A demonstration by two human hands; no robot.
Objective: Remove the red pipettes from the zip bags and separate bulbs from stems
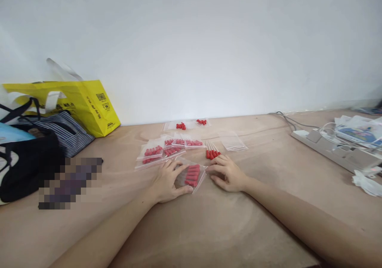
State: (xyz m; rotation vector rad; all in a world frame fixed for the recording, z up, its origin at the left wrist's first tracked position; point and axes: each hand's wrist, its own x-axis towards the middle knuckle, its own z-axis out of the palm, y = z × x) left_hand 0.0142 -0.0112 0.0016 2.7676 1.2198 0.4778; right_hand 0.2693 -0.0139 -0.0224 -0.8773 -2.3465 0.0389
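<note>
A clear zip bag (pixel 181 176) with several red-handled tools (pixel 192 175) inside lies flat between my hands. The tools' exact kind is too small to tell. Around the bag's left part, my left hand (pixel 168 182) grips it, thumb at the lower edge and fingers at the upper. My right hand (pixel 226 173) has curled fingers, their tips at the bag's right, sealing edge. Just beyond it lie loose red-handled tools (pixel 212 154) with thin pale shafts pointing away. Overlapping filled zip bags (pixel 153 151) rest ahead of my left hand.
Farther back are two more groups of red pieces (pixel 180 126) on clear plastic by the wall. A flat zip bag (pixel 233 141) lies right of centre. Yellow and striped bags (pixel 103 100) stand left, beside a pixelated patch (pixel 71 183). A power strip (pixel 324 150), cables and papers occupy the right.
</note>
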